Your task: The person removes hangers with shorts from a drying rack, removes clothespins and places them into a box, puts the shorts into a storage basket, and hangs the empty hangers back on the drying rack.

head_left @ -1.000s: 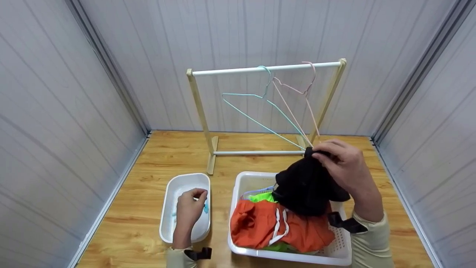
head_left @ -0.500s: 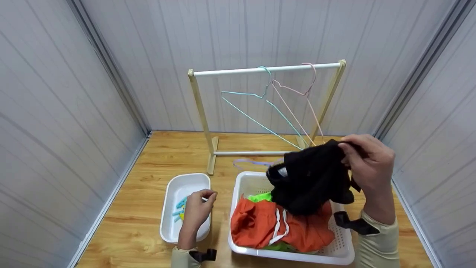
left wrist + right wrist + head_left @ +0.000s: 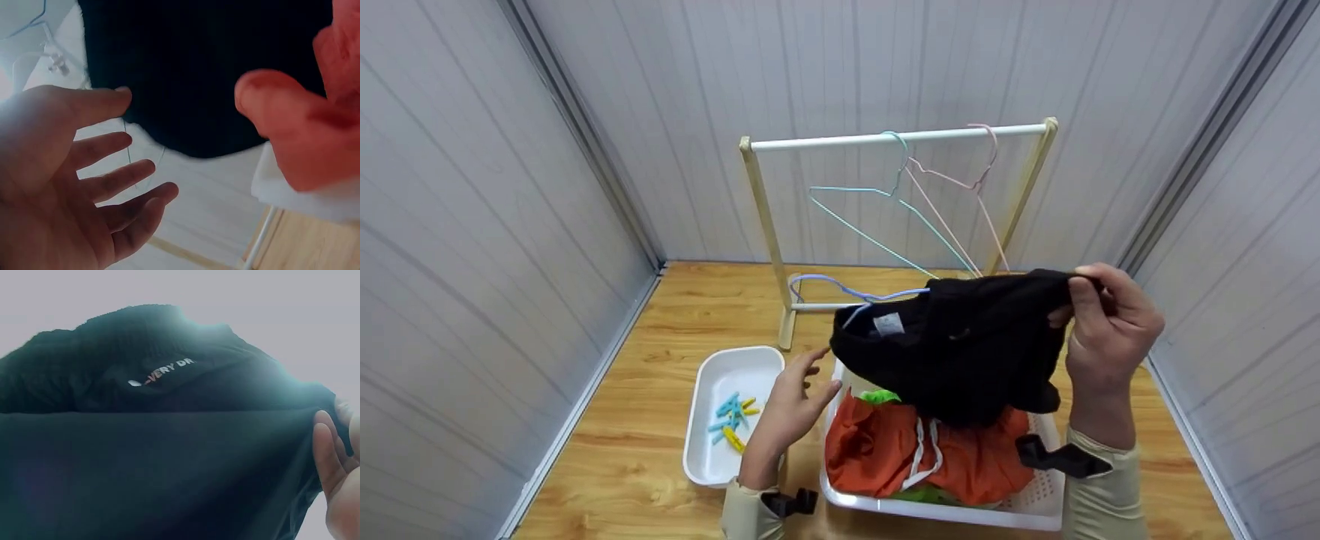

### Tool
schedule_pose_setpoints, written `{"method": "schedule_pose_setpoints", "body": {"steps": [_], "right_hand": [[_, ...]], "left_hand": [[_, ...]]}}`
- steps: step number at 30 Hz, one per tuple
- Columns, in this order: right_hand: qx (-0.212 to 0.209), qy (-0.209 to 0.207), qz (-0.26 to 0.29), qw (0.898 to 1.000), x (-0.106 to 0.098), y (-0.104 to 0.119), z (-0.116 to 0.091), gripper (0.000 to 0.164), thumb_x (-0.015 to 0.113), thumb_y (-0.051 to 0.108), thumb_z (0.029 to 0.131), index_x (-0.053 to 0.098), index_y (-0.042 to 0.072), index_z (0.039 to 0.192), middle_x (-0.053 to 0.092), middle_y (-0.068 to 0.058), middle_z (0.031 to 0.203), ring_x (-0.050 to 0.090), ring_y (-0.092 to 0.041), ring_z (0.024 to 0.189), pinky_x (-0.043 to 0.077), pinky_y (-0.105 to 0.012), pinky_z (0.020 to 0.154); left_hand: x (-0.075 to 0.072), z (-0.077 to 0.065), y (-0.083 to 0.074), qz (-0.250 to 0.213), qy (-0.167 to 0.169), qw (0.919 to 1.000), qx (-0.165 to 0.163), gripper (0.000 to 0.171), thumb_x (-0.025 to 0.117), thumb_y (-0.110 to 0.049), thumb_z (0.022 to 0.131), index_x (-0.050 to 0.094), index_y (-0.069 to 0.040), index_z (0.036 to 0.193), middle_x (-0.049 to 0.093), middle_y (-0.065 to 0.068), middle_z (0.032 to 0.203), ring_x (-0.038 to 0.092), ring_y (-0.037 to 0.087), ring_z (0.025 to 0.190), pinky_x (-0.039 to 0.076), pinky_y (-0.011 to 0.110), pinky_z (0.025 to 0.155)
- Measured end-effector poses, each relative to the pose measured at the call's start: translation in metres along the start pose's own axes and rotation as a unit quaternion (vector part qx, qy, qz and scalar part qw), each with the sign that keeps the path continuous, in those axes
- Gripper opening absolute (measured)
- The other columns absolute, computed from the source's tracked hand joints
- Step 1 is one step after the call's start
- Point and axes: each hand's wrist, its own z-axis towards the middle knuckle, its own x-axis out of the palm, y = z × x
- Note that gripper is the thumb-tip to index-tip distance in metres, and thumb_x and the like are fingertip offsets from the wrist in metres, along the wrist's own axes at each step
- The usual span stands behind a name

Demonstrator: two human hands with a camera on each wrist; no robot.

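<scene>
A black garment (image 3: 960,360) with a white label (image 3: 889,324) inside its opening is spread above the basket. My right hand (image 3: 1114,330) pinches its upper right edge; in the right wrist view the fingers (image 3: 332,450) grip the cloth beside white lettering (image 3: 169,370). A purple-blue clothes hanger (image 3: 847,289) sticks out at the garment's upper left, one part passing into the opening and the rest hidden by cloth. My left hand (image 3: 793,401) is at the garment's left edge, fingers spread and relaxed. In the left wrist view, that hand (image 3: 62,185) holds nothing.
A white basket (image 3: 945,514) holds orange shorts (image 3: 877,457) with white drawstrings and bright green cloth (image 3: 879,396). At the left, a white tub (image 3: 701,420) contains blue and yellow clothespins (image 3: 733,439). Behind, a rack (image 3: 825,140) carries a teal hanger (image 3: 851,189) and a pink hanger (image 3: 952,178).
My right hand has moved right, stretching the black garment out. The purple-blue hanger has come up from the basket with it. My left hand has left the tub, moving right as its fingers spread.
</scene>
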Motion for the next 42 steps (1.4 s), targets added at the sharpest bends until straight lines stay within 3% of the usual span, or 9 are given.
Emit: {"method": "schedule_pose_setpoints", "body": {"steps": [4,9,12,19,22,29,33,39,42], "right_hand": [[0.038,-0.041,0.077,0.995,-0.006,-0.01,-0.004,0.026,0.069,-0.015,0.08,0.051,-0.031,0.09,0.058,-0.021,0.063,0.053,-0.018,0.041,0.045,-0.024,0.041],[0.067,-0.055,0.154,0.984,-0.009,-0.014,-0.008,0.024,0.065,-0.013,0.083,0.051,-0.029,0.094,0.056,-0.022,0.065,0.052,-0.021,0.042,0.045,-0.027,0.04],[0.085,-0.061,0.181,0.978,-0.012,-0.016,-0.009,0.023,0.065,-0.011,0.085,0.053,-0.027,0.096,0.056,-0.021,0.066,0.052,-0.022,0.043,0.045,-0.027,0.041],[0.127,-0.076,0.215,0.965,-0.021,-0.023,-0.019,0.021,0.067,-0.003,0.086,0.059,-0.019,0.097,0.055,-0.017,0.068,0.052,-0.019,0.046,0.044,-0.025,0.042],[0.14,-0.073,0.224,0.962,-0.026,-0.028,-0.025,0.019,0.066,-0.002,0.087,0.06,-0.017,0.098,0.056,-0.016,0.07,0.051,-0.019,0.047,0.043,-0.024,0.043],[0.199,-0.116,0.237,0.944,-0.035,-0.039,-0.045,0.015,0.069,-0.001,0.085,0.065,-0.011,0.096,0.06,-0.014,0.071,0.054,-0.017,0.047,0.044,-0.022,0.043],[0.236,-0.12,0.222,0.938,-0.04,-0.045,-0.054,0.011,0.068,0.002,0.087,0.067,-0.006,0.095,0.061,-0.011,0.072,0.054,-0.014,0.047,0.043,-0.021,0.043],[0.272,-0.097,0.236,0.928,-0.049,-0.052,-0.067,0.009,0.062,-0.001,0.091,0.067,-0.005,0.096,0.063,-0.012,0.076,0.056,-0.017,0.049,0.045,-0.023,0.043],[0.277,-0.077,0.218,0.933,-0.053,-0.055,-0.071,0.009,0.061,0.001,0.093,0.068,-0.003,0.097,0.063,-0.011,0.078,0.056,-0.016,0.05,0.045,-0.022,0.044]], "left_hand": [[0.002,0.006,-0.002,-0.01,-0.024,0.9993,0.028,0.045,0.064,-0.019,0.096,0.051,-0.006,0.137,0.053,0.015,0.133,0.054,0.038,0.115,0.045,0.053,0.089],[0.003,0.011,-0.004,-0.006,-0.134,0.9892,0.058,0.049,0.068,-0.012,0.092,0.048,-0.002,0.135,0.05,0.014,0.133,0.051,0.034,0.117,0.042,0.05,0.094],[0.0,0.015,-0.004,-0.008,-0.18,0.9808,0.074,0.049,0.067,-0.011,0.093,0.048,-0.001,0.137,0.05,0.013,0.134,0.049,0.028,0.119,0.039,0.048,0.098],[-0.006,0.022,-0.001,-0.021,-0.228,0.9559,0.183,0.027,0.066,0.01,0.086,0.066,0.003,0.112,0.067,0.015,0.101,0.061,0.024,0.087,0.048,0.038,0.074],[-0.006,0.022,-0.003,-0.007,-0.237,0.9488,0.209,0.02,0.065,0.011,0.086,0.068,0.003,0.104,0.065,0.015,0.09,0.058,0.022,0.078,0.047,0.037,0.068],[-0.004,0.023,-0.017,0.054,-0.207,0.9575,0.194,0.011,0.057,0.002,0.094,0.066,-0.004,0.092,0.063,0.004,0.084,0.062,0.019,0.079,0.048,0.035,0.071],[-0.001,0.023,-0.022,0.097,-0.199,0.9559,0.193,0.013,0.054,-0.003,0.097,0.064,-0.006,0.088,0.06,0.003,0.079,0.06,0.018,0.073,0.048,0.036,0.064],[-0.001,0.021,-0.024,0.132,-0.201,0.9466,0.215,0.026,0.05,-0.009,0.099,0.049,-0.009,0.073,0.039,-0.001,0.06,0.041,0.014,0.051,0.033,0.029,0.047],[-0.001,0.022,-0.025,0.142,-0.196,0.9443,0.223,0.03,0.05,-0.011,0.099,0.043,-0.009,0.07,0.032,-0.003,0.058,0.035,0.013,0.049,0.029,0.027,0.045]]}}
